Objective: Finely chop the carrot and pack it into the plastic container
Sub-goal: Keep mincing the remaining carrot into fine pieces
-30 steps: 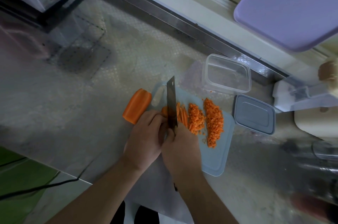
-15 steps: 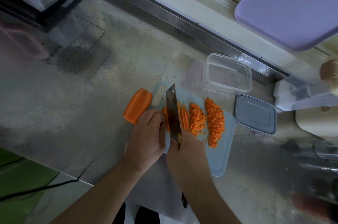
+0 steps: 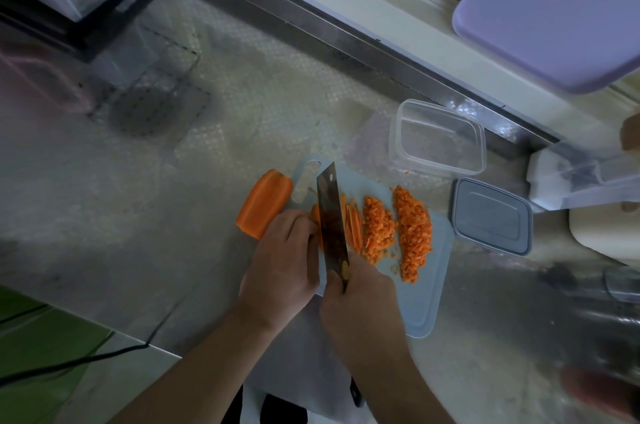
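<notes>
On the pale blue cutting board the right hand grips a cleaver, blade running from the hand toward the board's far handle end. The left hand, fingers curled, pins a carrot piece just left of the blade. Right of it lie carrot strips and chopped carrot. A whole carrot chunk slants off the board's left edge; the plastic container stands beyond the board's far right corner

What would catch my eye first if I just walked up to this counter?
The bright orange chopped carrot heaped in two rows on the pale blue cutting board, with a cleaver gripped by the right hand beside the left hand. Behind the board, a clear plastic container stands empty.
</notes>
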`<state>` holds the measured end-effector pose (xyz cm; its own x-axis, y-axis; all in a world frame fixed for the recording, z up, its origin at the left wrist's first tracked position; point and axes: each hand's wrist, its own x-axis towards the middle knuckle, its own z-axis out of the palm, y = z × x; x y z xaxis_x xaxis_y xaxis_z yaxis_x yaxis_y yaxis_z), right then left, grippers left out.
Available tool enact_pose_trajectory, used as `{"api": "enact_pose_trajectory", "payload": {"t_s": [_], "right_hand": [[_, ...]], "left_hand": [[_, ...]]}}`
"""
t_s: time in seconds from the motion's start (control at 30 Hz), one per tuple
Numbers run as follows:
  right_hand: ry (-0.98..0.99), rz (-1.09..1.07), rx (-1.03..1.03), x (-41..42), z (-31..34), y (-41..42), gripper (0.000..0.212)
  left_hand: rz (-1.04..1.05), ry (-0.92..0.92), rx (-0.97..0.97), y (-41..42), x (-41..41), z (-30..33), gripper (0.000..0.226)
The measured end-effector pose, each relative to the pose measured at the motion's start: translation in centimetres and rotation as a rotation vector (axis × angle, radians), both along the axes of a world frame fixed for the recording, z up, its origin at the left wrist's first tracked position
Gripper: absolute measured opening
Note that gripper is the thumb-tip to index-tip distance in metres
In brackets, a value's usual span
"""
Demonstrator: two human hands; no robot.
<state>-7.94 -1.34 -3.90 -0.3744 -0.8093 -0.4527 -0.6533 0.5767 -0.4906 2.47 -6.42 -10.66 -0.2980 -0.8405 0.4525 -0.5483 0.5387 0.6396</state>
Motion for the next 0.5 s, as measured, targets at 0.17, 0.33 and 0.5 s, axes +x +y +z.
{"api": "enact_pose_trajectory", "payload": {"t_s": [0.17, 0.33, 0.5], "right_hand": [[0.012, -0.005, 0.059, 0.5, -0.1, 0.4, 0.011], [-0.001, -0.037, 0.115, 1.0, -0.1, -0.6, 0.011], [-0.016, -0.059, -0.041, 1.4, 0.1, -2.0, 0.013]], "left_hand": [[0.021, -0.010, 0.033, 0.2, -0.1, -0.3, 0.011], [0.009, -0.031, 0.019, 0.1, -0.2, -0.2, 0.016], [-0.001, -0.001, 0.081, 0.1, 0.2, -0.6, 0.008]]}}
